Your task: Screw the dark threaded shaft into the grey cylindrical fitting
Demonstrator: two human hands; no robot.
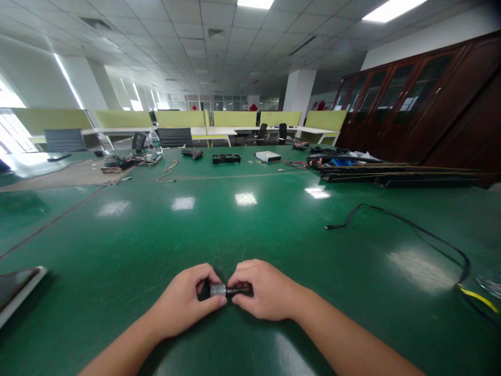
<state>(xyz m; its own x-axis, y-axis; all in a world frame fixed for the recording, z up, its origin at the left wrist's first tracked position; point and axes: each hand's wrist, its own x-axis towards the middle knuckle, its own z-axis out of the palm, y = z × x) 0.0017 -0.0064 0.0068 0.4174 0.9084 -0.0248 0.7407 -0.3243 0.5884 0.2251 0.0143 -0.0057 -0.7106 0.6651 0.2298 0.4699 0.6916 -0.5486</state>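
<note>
Close in front of me, my left hand (192, 295) curls its thumb and fingers around a silver metal cylinder (218, 290) with a dark end. Opposite it, my right hand (263, 290) pinches a dark ribbed rod (236, 291) that lines up with the cylinder. The two parts lie level, end to end, just over the green tabletop. Whether they are joined as one piece I cannot tell. My fingers hide part of both ends.
A black cable (410, 223) curves across the right side. A white-edged flat device (23, 287) sits at the left edge. Farther back are a power drill (192, 154), a black bracket (226, 158), a white box (268, 156) and a pile of dark rails (352, 169).
</note>
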